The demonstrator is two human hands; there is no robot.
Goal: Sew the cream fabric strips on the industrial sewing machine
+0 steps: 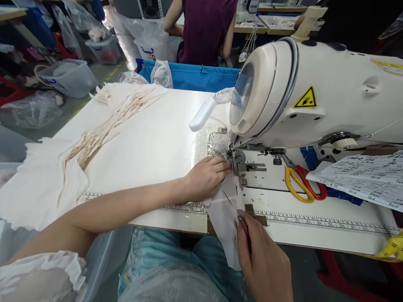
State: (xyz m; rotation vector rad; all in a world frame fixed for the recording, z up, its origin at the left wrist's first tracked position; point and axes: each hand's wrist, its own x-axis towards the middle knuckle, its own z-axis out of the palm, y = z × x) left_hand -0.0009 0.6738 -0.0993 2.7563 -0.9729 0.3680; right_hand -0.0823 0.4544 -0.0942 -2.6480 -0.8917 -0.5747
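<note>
Cloth [224,216], sheer and white, lies partly under the left hand [207,177], trailing to its five o'clock; those fingers rest together, whether pinching I cannot tell. The right hand [266,256], clamped on an awl [241,219], has the cloth at ten o'clock. The sewing machine [333,92] stands at the left hand's two o'clock.

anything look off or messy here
Nothing looks damaged on the thin white cloth under the left hand. Slightly untidy: the pale strips on the left lie in a loose tangle, and the handwritten paper appears to cover part of the scissors.
</note>
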